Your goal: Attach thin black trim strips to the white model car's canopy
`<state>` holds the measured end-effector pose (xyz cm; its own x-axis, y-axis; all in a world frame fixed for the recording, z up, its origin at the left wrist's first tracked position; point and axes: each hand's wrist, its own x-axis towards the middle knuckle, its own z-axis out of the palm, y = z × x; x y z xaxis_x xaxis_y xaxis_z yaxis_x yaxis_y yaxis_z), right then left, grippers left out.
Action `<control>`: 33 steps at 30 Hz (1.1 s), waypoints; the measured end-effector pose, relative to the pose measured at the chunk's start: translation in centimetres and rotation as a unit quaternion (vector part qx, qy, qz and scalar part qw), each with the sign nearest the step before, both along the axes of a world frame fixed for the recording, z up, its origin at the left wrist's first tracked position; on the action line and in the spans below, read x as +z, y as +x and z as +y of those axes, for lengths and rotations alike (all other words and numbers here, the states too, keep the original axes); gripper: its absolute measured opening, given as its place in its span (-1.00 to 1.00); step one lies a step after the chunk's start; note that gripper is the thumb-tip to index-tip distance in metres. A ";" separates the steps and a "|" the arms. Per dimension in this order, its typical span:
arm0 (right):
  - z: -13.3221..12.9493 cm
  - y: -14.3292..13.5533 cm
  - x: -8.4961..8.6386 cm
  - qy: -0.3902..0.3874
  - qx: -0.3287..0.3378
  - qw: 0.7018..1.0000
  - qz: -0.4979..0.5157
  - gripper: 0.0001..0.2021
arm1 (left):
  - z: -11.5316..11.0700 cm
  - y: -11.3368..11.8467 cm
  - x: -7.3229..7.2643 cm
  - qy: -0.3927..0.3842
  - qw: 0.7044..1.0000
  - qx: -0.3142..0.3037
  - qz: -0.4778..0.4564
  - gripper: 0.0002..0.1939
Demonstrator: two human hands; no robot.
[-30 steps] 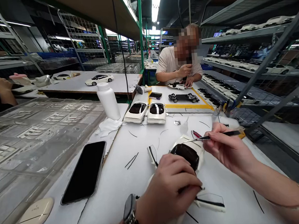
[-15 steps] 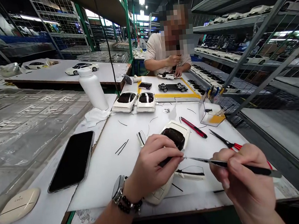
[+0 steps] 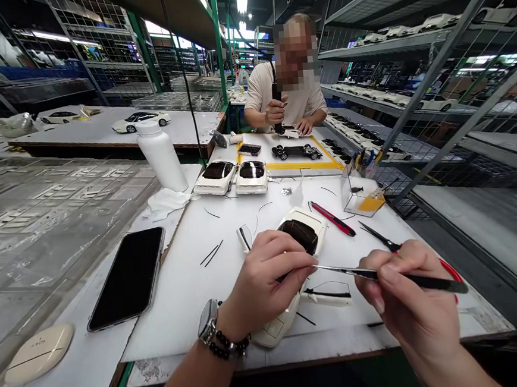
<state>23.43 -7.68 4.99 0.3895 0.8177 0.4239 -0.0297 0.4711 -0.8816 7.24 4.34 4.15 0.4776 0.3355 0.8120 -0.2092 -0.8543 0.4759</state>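
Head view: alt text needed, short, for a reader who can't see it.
A person's left hand steadies a white model car body on a white bench while the right hand points tweezers at it. A phone, a white bottle and two more car bodies lie around; across the bench another person works on a model.

A white worktop (image 3: pixel 230 291) fills the middle of the frame. On it lie a white model car body (image 3: pixel 291 262) at centre, two more car bodies (image 3: pixel 234 177) above it, a red pen (image 3: pixel 332 218) and scissors (image 3: pixel 381 239) to the right, a clear box (image 3: pixel 360 194) upper right, a black phone (image 3: pixel 128 277) at left, and a white bottle (image 3: pixel 161 155) upper left.
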 end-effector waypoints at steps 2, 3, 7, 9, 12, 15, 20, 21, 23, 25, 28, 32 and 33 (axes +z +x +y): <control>0.1 0.1 0.1 -0.010 -0.022 1.000 -0.002 -0.79 | 0.0 0.0 0.0 0.000 1.000 0.001 0.002 -0.88; 0.2 0.1 0.2 -0.013 -0.028 1.000 -0.002 -0.76 | 0.0 0.0 0.0 0.000 1.000 0.001 0.002 -0.87; 0.3 0.3 0.4 -0.017 -0.034 0.999 -0.002 -0.73 | 0.0 0.0 0.0 0.002 1.000 0.006 0.006 -0.87; 0.2 0.4 0.4 -0.021 -0.035 0.999 -0.001 -0.73 | 0.0 0.1 0.0 0.003 1.000 0.008 0.007 -0.88; -0.1 0.4 0.1 -0.022 -0.030 0.999 0.004 -0.78 | 0.0 0.1 0.0 0.006 1.000 0.010 0.008 -0.88; -0.3 0.4 -0.1 0.000 0.002 1.000 0.008 -0.87 | 0.0 0.1 0.1 0.006 1.000 0.010 0.009 -0.88; -0.2 0.4 -0.2 0.015 0.032 0.999 0.012 -0.88 | 0.0 0.1 0.1 0.004 1.000 0.011 0.011 -0.89; -0.2 0.4 -0.2 0.014 0.031 0.999 0.012 -0.88 | 0.0 0.1 0.1 0.004 1.000 0.011 0.011 -0.89; -0.2 0.4 -0.2 0.015 0.030 0.999 0.011 -0.89 | 0.0 0.1 0.1 0.002 1.000 0.012 0.007 -0.89; -0.3 0.4 -0.3 0.018 0.027 0.999 0.003 -0.89 | 0.0 0.1 0.0 -0.001 1.000 0.012 0.001 -0.88; -0.4 0.4 -0.3 0.031 0.022 0.999 -0.019 -0.89 | 0.0 0.1 -0.1 -0.012 1.000 0.011 -0.004 -0.88; -0.5 0.3 -0.3 0.050 0.021 0.998 -0.039 -0.88 | 0.0 0.1 0.0 -0.024 1.000 0.003 -0.003 -0.89; -0.5 0.3 -0.3 0.053 0.020 0.998 -0.041 -0.89 | 0.0 0.1 0.1 -0.025 1.000 0.001 -0.002 -0.89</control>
